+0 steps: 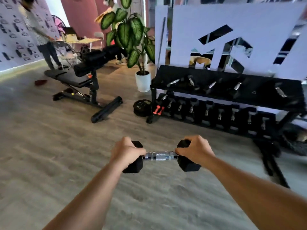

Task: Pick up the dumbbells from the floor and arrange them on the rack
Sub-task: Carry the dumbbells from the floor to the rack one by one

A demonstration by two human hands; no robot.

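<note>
I hold a black hex dumbbell [160, 156] with a chrome handle level in front of me, above the floor. My left hand [126, 151] grips its left head and my right hand [194, 149] grips its right head. The black two-tier rack [259, 97] stands ahead to the right. Several small dumbbells [211, 85] lie on its top shelf, and a row of larger black dumbbells [219, 112] fills the lower shelf.
A black workout bench [79, 83] stands ahead left. Weight plates [142, 107] and small red dumbbells [158, 110] lie by the rack's left foot. A potted plant [142, 80] stands behind them. A person [39, 35] stands at the far left wall.
</note>
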